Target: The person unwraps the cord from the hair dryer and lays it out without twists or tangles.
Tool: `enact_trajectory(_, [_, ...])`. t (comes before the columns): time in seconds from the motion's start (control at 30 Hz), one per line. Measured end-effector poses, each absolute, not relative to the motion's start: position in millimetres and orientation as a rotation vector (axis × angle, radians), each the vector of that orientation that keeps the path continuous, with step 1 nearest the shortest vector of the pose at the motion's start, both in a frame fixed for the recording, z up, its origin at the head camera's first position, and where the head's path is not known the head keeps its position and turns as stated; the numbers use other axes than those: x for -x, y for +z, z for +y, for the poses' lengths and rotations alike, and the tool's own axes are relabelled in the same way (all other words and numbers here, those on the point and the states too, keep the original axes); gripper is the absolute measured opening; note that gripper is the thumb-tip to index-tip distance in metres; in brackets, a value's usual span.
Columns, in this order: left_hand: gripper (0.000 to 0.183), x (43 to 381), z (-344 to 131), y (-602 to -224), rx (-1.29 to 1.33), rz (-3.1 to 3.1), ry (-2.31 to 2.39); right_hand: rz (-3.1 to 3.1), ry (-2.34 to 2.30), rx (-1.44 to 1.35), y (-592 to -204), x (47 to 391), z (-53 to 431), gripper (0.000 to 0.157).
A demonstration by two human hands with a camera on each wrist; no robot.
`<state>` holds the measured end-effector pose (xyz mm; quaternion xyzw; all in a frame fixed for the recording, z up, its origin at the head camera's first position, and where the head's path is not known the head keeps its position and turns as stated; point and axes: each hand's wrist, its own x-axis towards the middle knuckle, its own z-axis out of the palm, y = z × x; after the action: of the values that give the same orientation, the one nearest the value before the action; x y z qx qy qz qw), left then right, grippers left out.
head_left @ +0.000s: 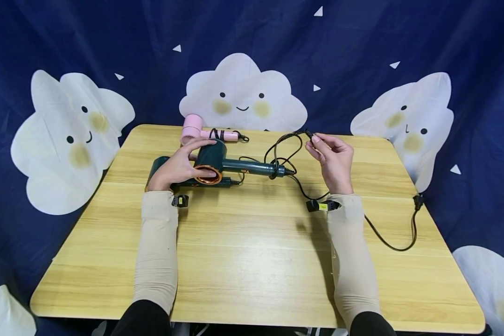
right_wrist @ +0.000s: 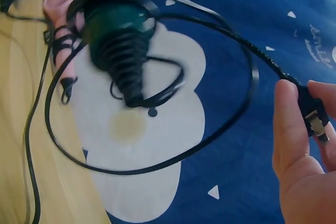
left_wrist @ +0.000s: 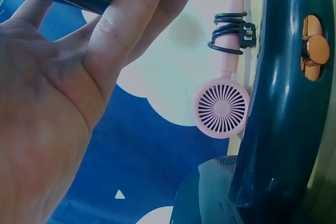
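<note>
My left hand (head_left: 174, 165) grips the head of a dark green hair dryer (head_left: 252, 167) with a copper-coloured rim, held above the table with its handle pointing right. Its black cord (right_wrist: 131, 171) loops loosely round the handle end. To the right, my right hand (head_left: 338, 161) pinches the cord's plug (right_wrist: 311, 109) between thumb and fingers; the metal prongs show in the right wrist view. Beneath the held dryer, a second dark green hair dryer (left_wrist: 286, 98) lies on the table, partly hidden by my left hand in the head view.
A pink hair dryer (head_left: 191, 128) with its cord wound round the handle lies at the back of the wooden table (head_left: 252, 261). Another black cord runs right, its plug (head_left: 418, 200) at the right edge. A blue cloud-patterned curtain (head_left: 252, 32) hangs behind.
</note>
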<state>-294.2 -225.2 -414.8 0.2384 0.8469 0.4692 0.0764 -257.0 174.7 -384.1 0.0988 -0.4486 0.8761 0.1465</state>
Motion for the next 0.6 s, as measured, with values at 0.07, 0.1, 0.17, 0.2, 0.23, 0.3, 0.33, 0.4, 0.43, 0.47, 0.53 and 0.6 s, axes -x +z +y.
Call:
enact_trajectory(0.07, [0.084,294.6,-225.5,-415.2,-0.713,2.547,1.394,-1.245,2.549,-0.305,-381.9,255.8,174.9,0.017])
enact_trajectory(0.1, [0.084,294.6,-225.5,-415.3,-0.714,2.551,1.389,-1.223,2.563,-0.314,-381.1,255.3,175.0,0.017])
enact_trajectory(0.17, [0.084,295.0,-225.2,-415.8,-0.716,2.563,1.374,-1.183,2.591,-0.332,-380.0,254.5,175.6,0.017])
enact_trajectory(0.2, [0.084,295.2,-224.9,-416.0,-0.718,2.566,1.370,-1.165,2.601,-0.342,-379.4,254.2,175.6,0.017])
enact_trajectory(0.23, [0.083,295.5,-224.8,-416.4,-0.718,2.569,1.369,-1.161,2.603,-0.348,-378.7,253.9,175.4,0.016])
enact_trajectory(0.3, [0.084,295.9,-224.4,-417.3,-0.716,2.568,1.370,-1.145,2.614,-0.356,-377.1,252.8,174.8,0.016])
enact_trajectory(0.33, [0.084,296.0,-224.4,-417.9,-0.713,2.569,1.367,-1.136,2.621,-0.358,-376.4,252.2,174.6,0.016])
enact_trajectory(0.4, [0.084,296.1,-224.0,-418.3,-0.704,2.574,1.362,-1.118,2.638,-0.362,-374.9,250.7,174.2,0.015])
enact_trajectory(0.43, [0.084,296.1,-223.9,-418.6,-0.700,2.578,1.359,-1.104,2.653,-0.368,-374.1,250.0,174.1,0.014])
enact_trajectory(0.47, [0.084,296.0,-223.8,-418.7,-0.701,2.576,1.360,-1.080,2.674,-0.376,-373.4,249.1,173.9,0.014])
enact_trajectory(0.53, [0.085,296.1,-223.6,-418.9,-0.696,2.576,1.359,-1.055,2.701,-0.397,-371.9,247.5,173.7,0.012])
enact_trajectory(0.6, [0.085,296.3,-223.3,-418.8,-0.695,2.570,1.365,-1.041,2.725,-0.427,-370.2,245.5,173.4,0.012])
